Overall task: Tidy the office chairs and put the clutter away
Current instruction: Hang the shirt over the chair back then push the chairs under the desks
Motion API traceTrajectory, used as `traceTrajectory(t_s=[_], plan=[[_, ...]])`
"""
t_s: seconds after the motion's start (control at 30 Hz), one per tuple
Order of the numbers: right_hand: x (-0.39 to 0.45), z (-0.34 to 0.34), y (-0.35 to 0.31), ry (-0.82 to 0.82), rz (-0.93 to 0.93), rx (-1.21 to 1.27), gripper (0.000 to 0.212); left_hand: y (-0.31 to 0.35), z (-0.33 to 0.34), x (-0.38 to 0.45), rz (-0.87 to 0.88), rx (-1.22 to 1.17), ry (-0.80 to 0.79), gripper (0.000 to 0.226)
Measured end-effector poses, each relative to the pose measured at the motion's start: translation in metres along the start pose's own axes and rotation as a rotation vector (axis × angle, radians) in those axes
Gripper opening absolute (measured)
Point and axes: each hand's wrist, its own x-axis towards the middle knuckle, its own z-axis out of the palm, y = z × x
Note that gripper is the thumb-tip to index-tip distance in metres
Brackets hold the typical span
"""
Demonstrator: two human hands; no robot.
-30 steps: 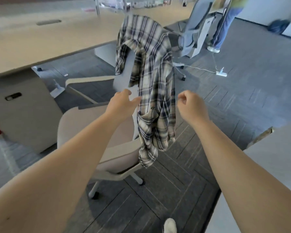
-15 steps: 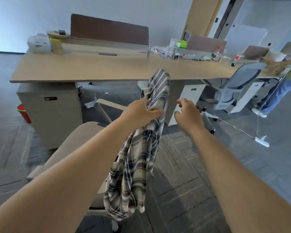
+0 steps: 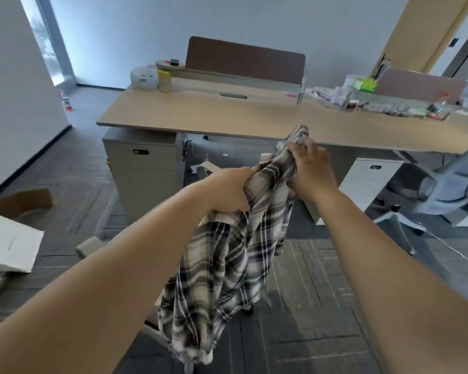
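A cream and dark plaid shirt (image 3: 222,271) hangs in front of me, bunched at the top and dangling toward the floor. My left hand (image 3: 229,188) grips its upper fold. My right hand (image 3: 311,168) clutches the collar end just to the right and slightly higher. A beige chair is mostly hidden behind my left arm and the shirt; only an armrest tip (image 3: 88,245) and a caster show. A grey office chair (image 3: 441,190) stands at the right, near the desk.
A long wooden desk (image 3: 227,114) spans ahead, with a brown divider, a yellow-lidded container and scattered clutter at its right end. A drawer cabinet (image 3: 143,171) sits under it. Cardboard pieces (image 3: 8,247) lie at the left. A white cable runs along the floor at the right.
The shirt came off the beige chair's back. My left hand took it first, then my right hand closed on its top. The view rose and turned left toward the desk.
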Motion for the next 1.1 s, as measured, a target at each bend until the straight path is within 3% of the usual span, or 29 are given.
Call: traceTrajectory(t_s=[0.13, 0.23, 0.37, 0.53, 0.8, 1.1], plan=[[0.015, -0.003, 0.014, -0.051, -0.172, -0.030, 0.065, 0.009, -0.004, -0.009, -0.185, 0.033, -0.007, 0.045], [0.026, -0.004, 0.028, -0.108, -0.317, -0.023, 0.070, 0.027, 0.007, -0.007, -0.330, 0.041, 0.183, 0.031], [0.040, -0.001, 0.042, -0.137, -0.446, -0.012, 0.071, 0.052, 0.035, 0.007, -0.539, 0.127, 0.446, 0.060], [0.044, 0.000, 0.052, -0.057, -0.614, -0.001, 0.071, 0.056, 0.062, 0.019, -0.692, 0.242, 0.696, 0.062], [0.035, 0.009, 0.049, -0.002, -0.673, 0.100, 0.072, 0.042, 0.070, 0.009, -0.666, 0.227, 0.843, 0.066], [0.014, 0.002, 0.059, 0.009, -0.550, 0.073, 0.073, 0.040, 0.073, 0.007, -0.503, 0.257, 0.823, 0.067]])
